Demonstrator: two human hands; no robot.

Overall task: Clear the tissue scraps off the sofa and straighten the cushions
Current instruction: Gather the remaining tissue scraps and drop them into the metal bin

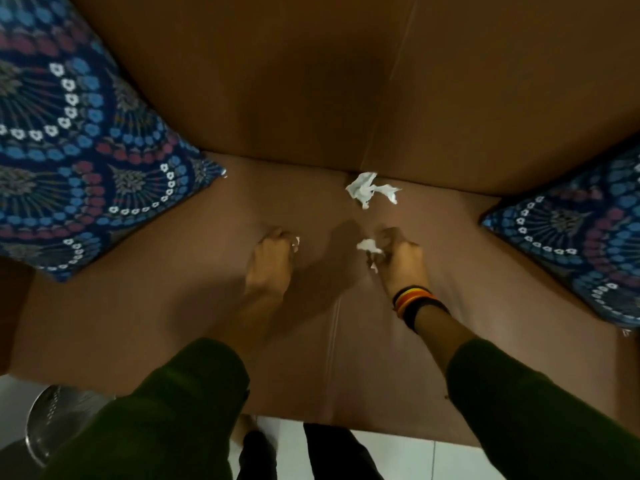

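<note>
I lean over a brown sofa seat (pixel 145 317). My left hand (pixel 273 254) is closed around a small white tissue scrap (pixel 296 243) that peeks out by its fingers. My right hand (pixel 401 258), with striped bangles on the wrist, pinches another white scrap (pixel 370 247) against the seat. A larger crumpled tissue (pixel 369 192) lies loose at the crease under the backrest, just beyond my right hand. A blue patterned cushion (pixel 69 150) leans at the left, and a second one (pixel 585 244) lies at the right.
The brown backrest (pixel 311 81) fills the top of the view. Below the seat's front edge are white floor tiles (pixel 398 455), my dark trouser legs, and a shiny metal round object (pixel 55 420) at the lower left.
</note>
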